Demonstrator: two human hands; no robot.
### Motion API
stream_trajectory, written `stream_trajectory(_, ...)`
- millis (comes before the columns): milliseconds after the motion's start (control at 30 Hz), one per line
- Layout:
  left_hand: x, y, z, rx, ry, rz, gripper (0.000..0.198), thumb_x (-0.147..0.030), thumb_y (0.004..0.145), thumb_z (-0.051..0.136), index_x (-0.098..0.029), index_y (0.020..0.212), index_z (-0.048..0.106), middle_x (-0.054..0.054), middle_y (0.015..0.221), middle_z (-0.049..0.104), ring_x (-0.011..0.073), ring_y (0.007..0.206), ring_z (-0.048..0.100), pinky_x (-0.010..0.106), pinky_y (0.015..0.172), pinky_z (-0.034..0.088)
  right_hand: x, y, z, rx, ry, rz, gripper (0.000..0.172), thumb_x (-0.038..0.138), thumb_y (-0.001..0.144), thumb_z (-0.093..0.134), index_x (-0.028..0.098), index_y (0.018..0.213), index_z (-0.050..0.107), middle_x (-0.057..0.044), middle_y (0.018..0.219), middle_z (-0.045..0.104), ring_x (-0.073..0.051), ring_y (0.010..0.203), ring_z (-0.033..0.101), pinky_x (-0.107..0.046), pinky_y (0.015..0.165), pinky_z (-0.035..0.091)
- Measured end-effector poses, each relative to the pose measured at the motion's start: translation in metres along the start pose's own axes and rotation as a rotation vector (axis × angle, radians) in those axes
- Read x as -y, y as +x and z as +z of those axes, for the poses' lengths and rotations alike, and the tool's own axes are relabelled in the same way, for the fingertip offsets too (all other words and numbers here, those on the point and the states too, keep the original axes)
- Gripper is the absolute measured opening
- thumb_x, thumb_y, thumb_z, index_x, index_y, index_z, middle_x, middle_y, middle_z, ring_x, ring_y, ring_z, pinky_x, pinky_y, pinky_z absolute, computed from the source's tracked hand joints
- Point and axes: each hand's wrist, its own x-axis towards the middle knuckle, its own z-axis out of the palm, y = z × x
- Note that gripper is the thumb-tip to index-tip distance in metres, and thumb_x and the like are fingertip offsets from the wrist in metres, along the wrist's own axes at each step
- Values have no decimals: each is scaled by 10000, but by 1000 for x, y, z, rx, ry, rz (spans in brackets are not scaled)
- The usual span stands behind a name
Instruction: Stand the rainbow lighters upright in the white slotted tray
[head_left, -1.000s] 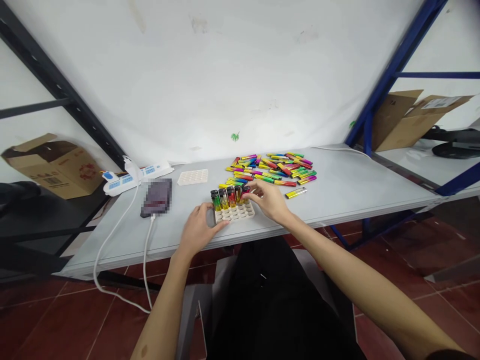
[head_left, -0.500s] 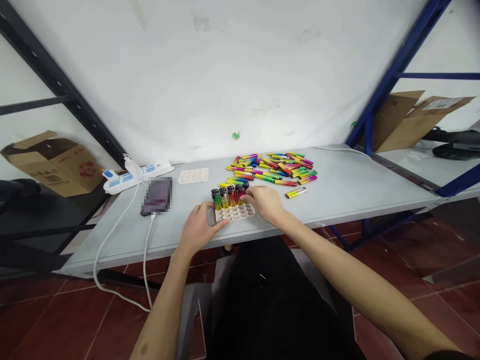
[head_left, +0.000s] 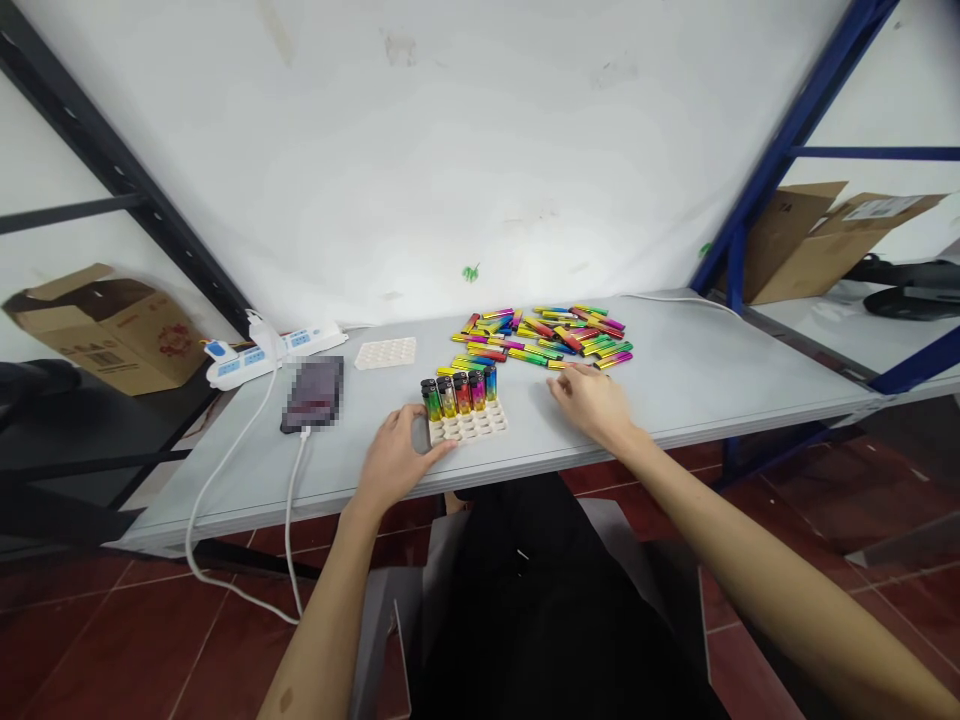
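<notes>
A white tray with rows of holes lies near the table's front edge, and several coloured lighters stand upright along its back. My left hand rests at the tray's left side, thumb along the front edge and fingers at the back left corner, gripping it. To the right, my right hand is over the table at the near edge of a loose pile of shiny lighters. Its fingers are curled downward at a lighter there; whether they hold it is hidden.
A second white tray lies at the back left. Beside it are a blurred phone with a white cable and a power strip. Cardboard boxes stand at the left and right, beyond the rack posts.
My right hand has let go of the lighter at the tray's right end and moved right to the pile. The end lighter now stands uncovered. My left hand stays at the tray.
</notes>
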Motion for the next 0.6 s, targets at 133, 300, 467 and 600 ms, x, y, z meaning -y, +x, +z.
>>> stream_trajectory(133, -1, 0, 0, 7, 0, -18, 591, -651, 819, 688, -235, 1207, 528, 116, 1269, 653, 356, 1244, 594, 478, 999, 485, -28, 5, 0, 46, -39, 34, 224, 327, 974, 580, 212, 800, 662, -107, 953, 722, -300, 1005, 620, -346, 677, 395)
stream_trajectory(300, -1, 0, -1, 14, 2, -20, 589, -648, 815, 696, -242, 1204, 522, 107, 1276, 651, 350, 1250, 589, 471, 998, 484, -30, 11, 11, 2, -47, -18, 232, 304, 989, 541, 169, 914, 714, -148, 1035, 698, -316, 1049, 575, -402, 857, 436)
stream_trajectory(467, 0, 0, -1, 7, 1, -11, 569, -634, 821, 697, -243, 1196, 524, 107, 1265, 652, 350, 1243, 592, 469, 995, 484, -10, 20, 23, -7, -95, -105, 337, 258, 1016, 443, 116, 1098, 738, -198, 1123, 684, -362, 1082, 515, -479, 936, 396)
stream_trajectory(600, 0, 0, 0, 4, 1, -11, 579, -639, 818, 698, -242, 1202, 522, 108, 1259, 653, 357, 1241, 594, 477, 990, 487, 7, 33, 31, 65, -76, -225, 391, 198, 1014, 431, 173, 1301, 695, -160, 1254, 662, -346, 1170, 485, -458, 968, 392)
